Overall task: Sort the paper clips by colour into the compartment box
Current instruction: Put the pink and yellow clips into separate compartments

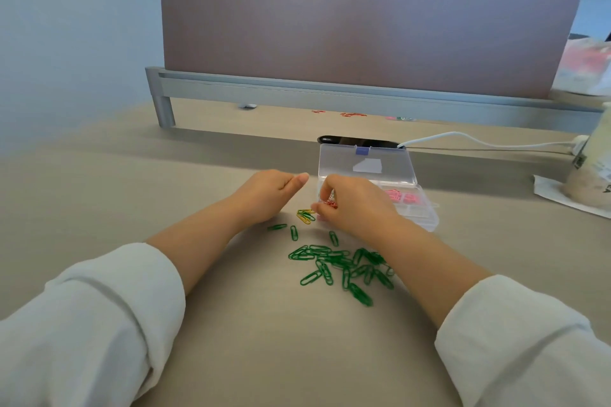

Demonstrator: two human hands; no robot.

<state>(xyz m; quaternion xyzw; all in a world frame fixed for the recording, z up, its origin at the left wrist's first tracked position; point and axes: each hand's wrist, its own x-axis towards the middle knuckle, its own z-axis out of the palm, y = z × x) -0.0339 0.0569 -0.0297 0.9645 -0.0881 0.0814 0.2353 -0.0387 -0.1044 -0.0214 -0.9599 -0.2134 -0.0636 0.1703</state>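
White sleeves (99,324) are seen nearest, pushed up on both forearms. Just beyond them a loose heap of green clips (344,266) is spread on the desk (99,192), w/ a few strays lying apart toward the hands. A small bunch of yellow clips (305,215) is found betw. the two hands, one green mixed in.

L hand (267,195) is rested on the desk, fingers curled under, thumb stuck out to the right; whether anything is held inside can't be told. R hand (355,205) is held at the near-left corner of the compartment box (428,220), fingers curled down round a few red clips (330,204).

The box is clear plastic, approx. mid-desk, its lid (363,165) folded open and back. Pink clips (405,197) are seen in one far compartment; the rest is partly hidden by the R hand.

Behind, a divider panel (363,33) is mounted across the desk, and a white cable (463,139) is run off to the right.
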